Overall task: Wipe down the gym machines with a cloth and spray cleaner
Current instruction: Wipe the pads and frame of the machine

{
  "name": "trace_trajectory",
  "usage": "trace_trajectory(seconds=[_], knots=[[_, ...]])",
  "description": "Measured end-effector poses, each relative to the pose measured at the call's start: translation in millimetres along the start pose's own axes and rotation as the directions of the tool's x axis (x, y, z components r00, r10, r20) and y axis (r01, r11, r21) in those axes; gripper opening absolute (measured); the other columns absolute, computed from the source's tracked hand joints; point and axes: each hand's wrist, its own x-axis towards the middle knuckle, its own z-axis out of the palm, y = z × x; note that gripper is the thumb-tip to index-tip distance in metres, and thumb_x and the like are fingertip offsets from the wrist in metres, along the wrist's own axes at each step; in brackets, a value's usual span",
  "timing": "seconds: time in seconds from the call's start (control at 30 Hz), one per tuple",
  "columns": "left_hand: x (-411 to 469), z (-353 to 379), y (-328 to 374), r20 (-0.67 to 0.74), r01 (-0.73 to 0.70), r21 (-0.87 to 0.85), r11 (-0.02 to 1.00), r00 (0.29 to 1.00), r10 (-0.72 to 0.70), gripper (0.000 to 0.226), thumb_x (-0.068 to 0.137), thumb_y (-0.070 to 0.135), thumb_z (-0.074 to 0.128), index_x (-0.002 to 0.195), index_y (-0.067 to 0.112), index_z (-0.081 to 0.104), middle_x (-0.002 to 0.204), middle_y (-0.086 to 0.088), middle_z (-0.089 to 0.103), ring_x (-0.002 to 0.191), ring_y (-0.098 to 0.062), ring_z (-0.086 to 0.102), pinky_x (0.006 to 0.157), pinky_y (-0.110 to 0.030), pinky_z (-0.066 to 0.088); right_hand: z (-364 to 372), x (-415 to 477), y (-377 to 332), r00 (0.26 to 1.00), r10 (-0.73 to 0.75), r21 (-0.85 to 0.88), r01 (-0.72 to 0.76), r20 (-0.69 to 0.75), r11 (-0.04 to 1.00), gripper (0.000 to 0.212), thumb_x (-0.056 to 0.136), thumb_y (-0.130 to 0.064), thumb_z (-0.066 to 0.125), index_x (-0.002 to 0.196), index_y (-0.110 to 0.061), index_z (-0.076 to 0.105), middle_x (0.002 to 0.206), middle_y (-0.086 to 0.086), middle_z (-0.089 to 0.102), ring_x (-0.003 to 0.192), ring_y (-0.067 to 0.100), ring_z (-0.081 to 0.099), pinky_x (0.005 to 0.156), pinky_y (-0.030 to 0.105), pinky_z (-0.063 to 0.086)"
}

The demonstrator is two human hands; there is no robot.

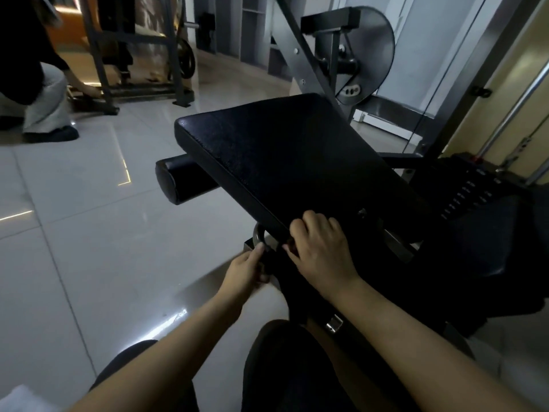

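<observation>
Both left hand (246,267), right hand (319,248) at pad (282,153) corner; long axis far-left.

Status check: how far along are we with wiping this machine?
Done: nothing I can confirm; the black pad shows no wipe marks in this dim light. In hand: the left hand grips a dark fitting beside the metal ring, the right hand curls over the pad's near edge; no cloth or spray visible in either. Left: pad, roller and frame.

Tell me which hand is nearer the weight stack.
Right. The right hand grips the black pad, left of the weight stack; the left hand is farther left, at the metal ring.
</observation>
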Motion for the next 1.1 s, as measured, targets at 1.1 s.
trace_trajectory(seconds=[1.1], knots=[[-5.4, -7.5, 28.0, 0.088, 0.199, 0.104, 0.974, 0.974, -0.208, 0.058, 0.102, 0.062, 0.042, 0.108, 0.01, 0.069, 0.093, -0.009, 0.074, 0.08, -0.021, 0.068, 0.064, -0.029, 0.054, -5.7, 8.1, 12.4, 0.985, -0.15, -0.008, 0.151, 0.089, 0.988, 0.042, 0.07, -0.03, 0.076, 0.104, -0.014, 0.058, 0.092, 0.008, 0.06, 0.081, 0.027, 0.059, 0.077, 0.042, 0.045]])
